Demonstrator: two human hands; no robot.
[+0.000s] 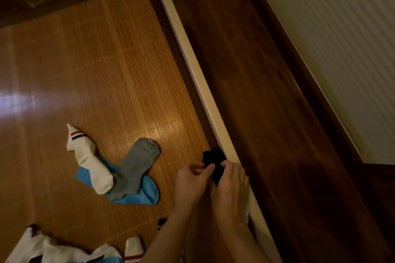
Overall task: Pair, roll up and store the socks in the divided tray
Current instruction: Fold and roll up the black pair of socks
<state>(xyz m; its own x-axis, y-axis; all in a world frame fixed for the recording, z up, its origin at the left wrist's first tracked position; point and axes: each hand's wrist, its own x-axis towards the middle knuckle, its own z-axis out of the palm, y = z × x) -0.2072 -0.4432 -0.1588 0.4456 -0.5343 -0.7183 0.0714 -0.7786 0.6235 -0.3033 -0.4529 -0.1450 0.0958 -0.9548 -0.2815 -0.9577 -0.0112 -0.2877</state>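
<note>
A black sock [214, 160] is bunched between both my hands near the right edge of the bamboo mat [102, 74]. My left hand [191, 181] pinches it from the left, and my right hand [232, 186] grips it from the right. To the left lie a white sock with red and dark stripes [89, 160], a grey sock [134, 168] and a blue sock [141, 195], overlapping in a loose pile. More white socks [64, 250] lie at the bottom left. No divided tray shows in the head view.
A pale bed rail [201, 79] runs diagonally along the mat's right side. Beyond it is dark wooden floor [267, 92] and a white ribbed panel [342, 38] at the upper right. Some white cloth [245, 211] peeks from under my right wrist.
</note>
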